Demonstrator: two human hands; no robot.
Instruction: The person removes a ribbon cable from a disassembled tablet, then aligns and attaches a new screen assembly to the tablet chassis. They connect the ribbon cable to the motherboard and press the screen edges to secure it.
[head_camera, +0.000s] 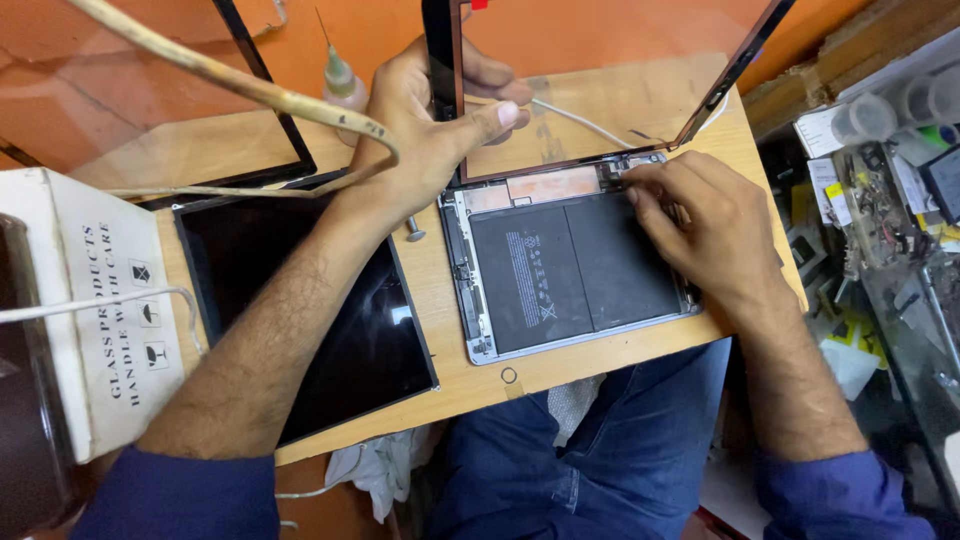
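So I'm looking down at a small wooden bench, and my left hand has its fingers wrapped round the dark edge of a lifted glass front panel, thumb pressed across the front of it, holding it tilted up and back like an open lid. Underneath it sits the opened tablet body, flat on the bench just right of centre, with the big black battery filling most of the shell and a strip of board along the top edge. My right hand is lying over the right side of that shell, fingers curled in close together, with the tips at the top right corner near where the panel hinges up; I can't tell if they're pinching anything there. To the left there's a dark screen panel lying flat under my left forearm, a single screw between it and the tablet, and a small needle-tip bottle standing behind my left hand. A white cardboard box is at the far left edge.
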